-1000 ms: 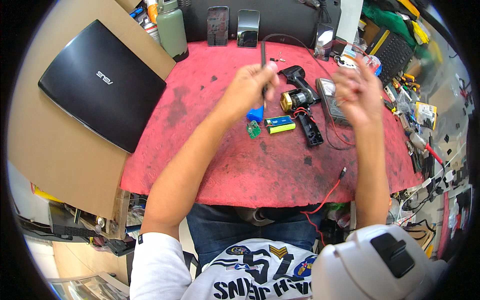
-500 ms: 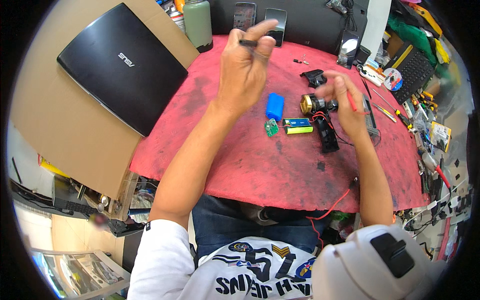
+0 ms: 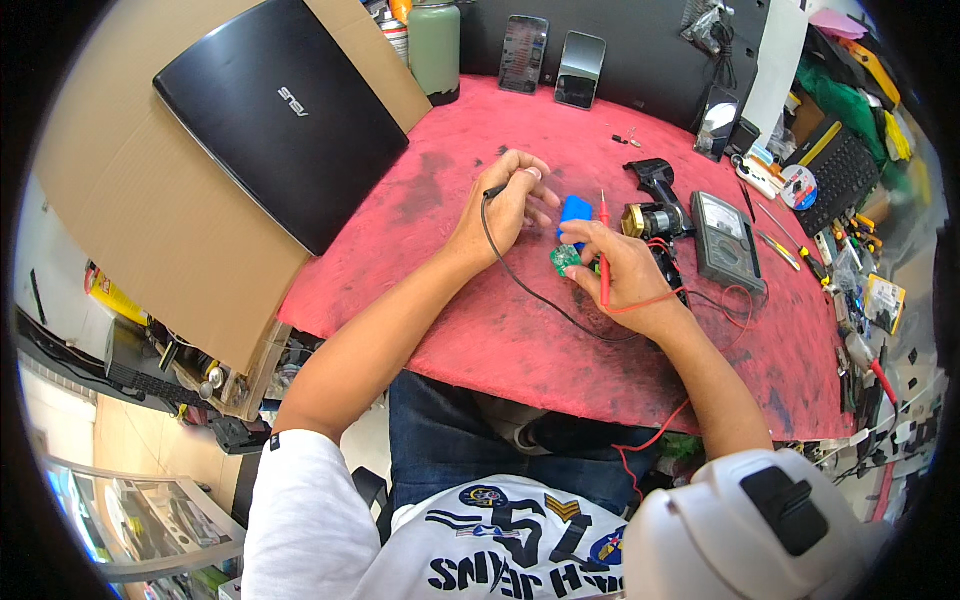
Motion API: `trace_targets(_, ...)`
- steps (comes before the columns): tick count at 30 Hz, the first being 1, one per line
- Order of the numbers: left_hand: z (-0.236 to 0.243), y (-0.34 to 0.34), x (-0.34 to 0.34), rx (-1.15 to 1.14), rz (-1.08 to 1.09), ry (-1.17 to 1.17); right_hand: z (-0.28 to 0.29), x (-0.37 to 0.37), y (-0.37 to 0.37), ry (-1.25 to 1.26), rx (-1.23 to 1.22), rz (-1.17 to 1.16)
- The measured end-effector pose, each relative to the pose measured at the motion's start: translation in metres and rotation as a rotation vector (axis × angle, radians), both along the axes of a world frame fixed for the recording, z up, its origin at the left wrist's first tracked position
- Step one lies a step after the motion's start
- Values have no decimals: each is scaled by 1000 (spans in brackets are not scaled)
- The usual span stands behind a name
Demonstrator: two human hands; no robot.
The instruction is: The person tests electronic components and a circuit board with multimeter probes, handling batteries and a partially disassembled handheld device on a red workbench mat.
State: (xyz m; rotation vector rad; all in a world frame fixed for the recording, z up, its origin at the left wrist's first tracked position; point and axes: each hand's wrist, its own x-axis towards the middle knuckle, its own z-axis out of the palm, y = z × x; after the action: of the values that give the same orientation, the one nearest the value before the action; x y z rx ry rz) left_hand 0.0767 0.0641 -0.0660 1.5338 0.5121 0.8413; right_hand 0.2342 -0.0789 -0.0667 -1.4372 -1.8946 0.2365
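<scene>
My left hand (image 3: 503,212) is closed around a black test probe (image 3: 493,191), whose lead (image 3: 530,285) loops down across the mat. My right hand (image 3: 630,268) holds a red test probe (image 3: 604,250) upright between its fingers. Its thumb and fingertips are also at the edge of a small green circuit board (image 3: 566,261). Just beyond the board lies a blue battery pack (image 3: 574,211), partly covered by my right fingers. To the right sits a motor with a gold-coloured end (image 3: 640,221), with a black casing (image 3: 655,178) behind it. My right hand partly hides the wires there.
A grey analog multimeter (image 3: 727,238) rests right of the motor on the red mat (image 3: 480,345). A black laptop (image 3: 285,120) lies on cardboard at left. Phones (image 3: 580,70) and a green bottle (image 3: 434,50) stand at the back. Tools and a keyboard (image 3: 835,175) crowd the right side.
My left hand has come down with the black probe. My right hand has moved left and nearer to the circuit board, uncovering the multimeter and covering the yellow-green cell. The view has shifted.
</scene>
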Motion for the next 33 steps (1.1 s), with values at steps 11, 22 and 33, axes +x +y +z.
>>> trace_targets(11, 1, 7, -12, 10, -167, -70, -6, 26, -3, 549, -190, 21)
trace_targets(22, 0, 1, -6, -236, -192, -134, -7, 33, 0, 865, -229, -24)
trace_targets(33, -11, -10, 1, -46, -299, 36, -11, 33, 3, 852, -160, -26)
